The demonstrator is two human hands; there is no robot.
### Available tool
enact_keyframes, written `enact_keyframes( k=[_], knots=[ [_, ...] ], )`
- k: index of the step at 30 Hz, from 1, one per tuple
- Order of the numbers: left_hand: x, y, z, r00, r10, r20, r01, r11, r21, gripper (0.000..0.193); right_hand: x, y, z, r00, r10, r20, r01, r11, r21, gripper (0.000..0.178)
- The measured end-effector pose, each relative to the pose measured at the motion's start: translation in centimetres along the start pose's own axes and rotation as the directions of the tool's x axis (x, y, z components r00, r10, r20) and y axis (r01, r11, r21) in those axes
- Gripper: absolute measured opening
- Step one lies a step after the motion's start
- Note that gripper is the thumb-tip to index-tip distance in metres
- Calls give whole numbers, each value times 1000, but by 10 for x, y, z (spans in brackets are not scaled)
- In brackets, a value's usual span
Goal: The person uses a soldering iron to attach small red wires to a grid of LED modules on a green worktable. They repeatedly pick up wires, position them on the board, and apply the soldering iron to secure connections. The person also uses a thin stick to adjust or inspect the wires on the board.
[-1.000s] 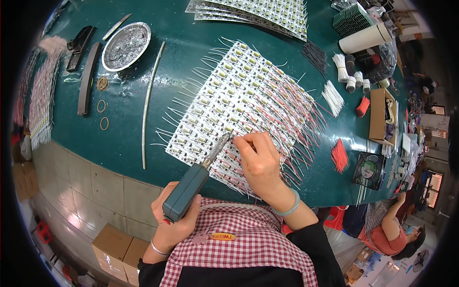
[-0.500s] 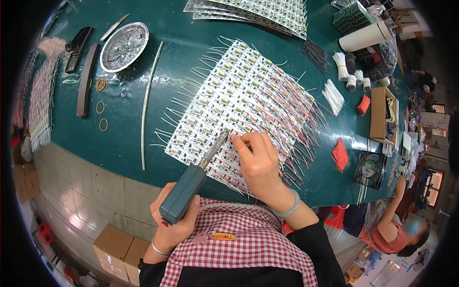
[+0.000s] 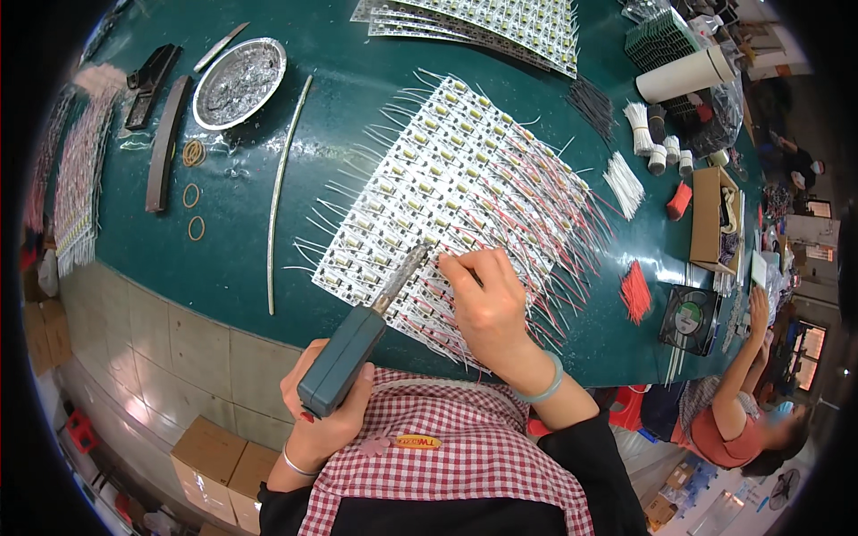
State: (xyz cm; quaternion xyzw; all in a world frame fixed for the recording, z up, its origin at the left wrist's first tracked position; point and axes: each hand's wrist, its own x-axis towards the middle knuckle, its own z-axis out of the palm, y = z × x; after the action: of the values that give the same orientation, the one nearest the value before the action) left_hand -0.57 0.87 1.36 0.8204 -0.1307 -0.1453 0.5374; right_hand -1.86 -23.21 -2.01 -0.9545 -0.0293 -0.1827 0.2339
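Observation:
My left hand is wrapped round the dark green handle of a soldering gun. The gun's crusted metal tip points up and right, onto a panel of small circuit boards. Thumb and forefinger of my right hand are pinched together just right of that tip, at the panel's surface. Whatever lies between those fingertips is too small to make out. White wires stick out along the panel's left side. Many red and white wires spread from its right half.
Left on the green table are a metal bowl, a dark bar, rubber bands and a thin rod. More panels lie at the back. Wire bundles, a carton and a fan stand right, near a co-worker.
My right hand has shifted slightly right, fingertips still pinched near the tip. The gun stays almost in place. The co-worker's arm has risen, and the whole view has shifted a little.

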Motion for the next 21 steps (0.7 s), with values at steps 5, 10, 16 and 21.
enact_keyframes(
  k=[5, 10, 16, 21],
  knots=[
    [-1, 1, 1, 1000, -13, 7, 13, 1000, 16, 20, 1, -2, 0, 999, 35, -23, -34, 999, 39, 33],
    [2, 1, 3, 1000, 27, 14, -27, 999, 35, 19, 1, -1, 1, 999, 47, -28, -45, 998, 50, 33],
    [4, 4, 5, 1000, 12, -4, -12, 1000, 29, 16, 2, -1, 1, 998, 50, -24, -48, 997, 57, 34],
    [6, 3, 9, 996, 82, -41, -81, 996, 29, 14, 2, -1, 1, 999, 46, -21, -45, 998, 49, 34]
  ],
)
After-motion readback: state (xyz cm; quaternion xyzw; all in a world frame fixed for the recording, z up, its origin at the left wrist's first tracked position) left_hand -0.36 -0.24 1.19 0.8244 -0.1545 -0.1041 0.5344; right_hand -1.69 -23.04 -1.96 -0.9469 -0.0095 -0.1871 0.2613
